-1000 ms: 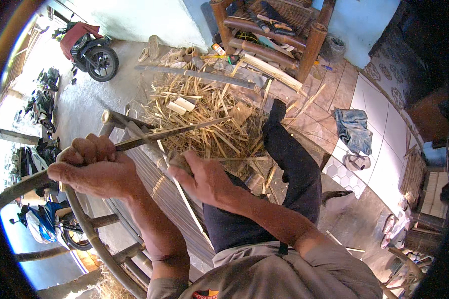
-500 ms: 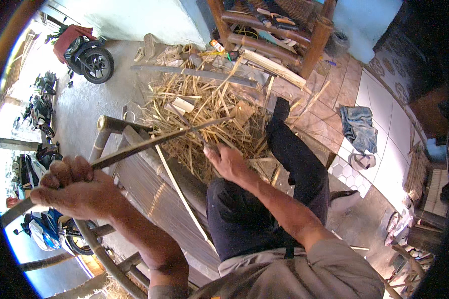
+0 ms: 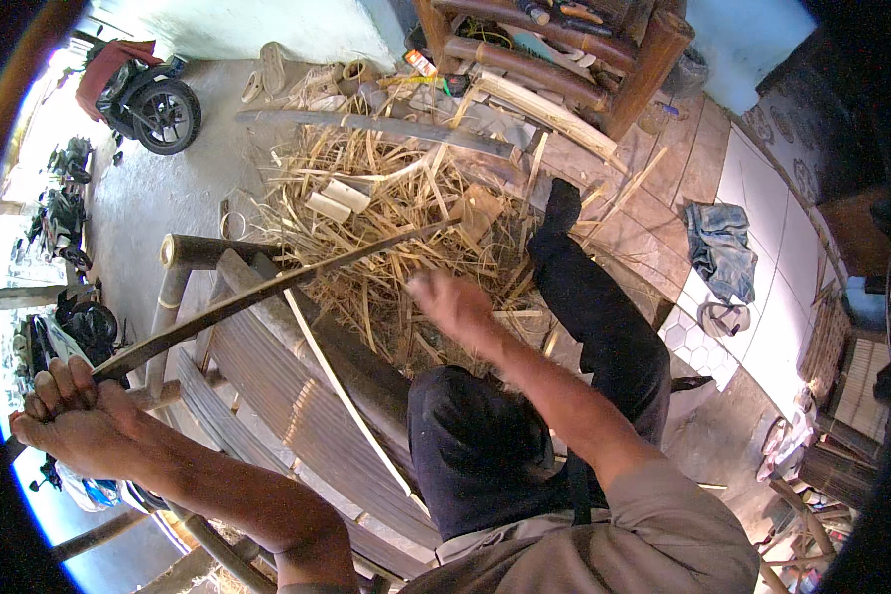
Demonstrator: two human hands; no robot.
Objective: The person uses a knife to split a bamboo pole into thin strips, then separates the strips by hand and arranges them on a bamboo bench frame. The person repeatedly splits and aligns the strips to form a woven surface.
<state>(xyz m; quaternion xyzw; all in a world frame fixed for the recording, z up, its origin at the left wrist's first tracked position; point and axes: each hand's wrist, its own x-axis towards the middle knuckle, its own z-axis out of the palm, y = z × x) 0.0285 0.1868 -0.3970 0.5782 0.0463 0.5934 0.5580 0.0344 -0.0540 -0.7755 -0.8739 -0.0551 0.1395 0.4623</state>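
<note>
Head view, only one: left hand (image 3: 94, 421) out at far left, fist clenched round a long dark bamboo strip (image 3: 233, 306) near its lower end; the strip slants up and right, crossing over the slatted bamboo bench (image 3: 317, 396) and its round end pole (image 3: 218, 251), far end over the pile of bamboo shavings (image 3: 401, 188). Right hand (image 3: 455, 307) is below that far end, apart from the strip, fingers curled, a bit blurred; can't tell if it holds anything. To handle this well, I'd say: tight left fist, wrist straight, since the long free length probably wants to wobble or roll. Best to hold the strip at one angle and bring the right hand to it, not the reverse. Right fingers should probably avoid running along the narrow edges, splinters likely. Watch the pale thin strip (image 3: 342, 386) lying slanted along the bench, it could snag. Black-trousered knee (image 3: 475, 426) sits just under the right forearm, so better to work clear of it.
</note>
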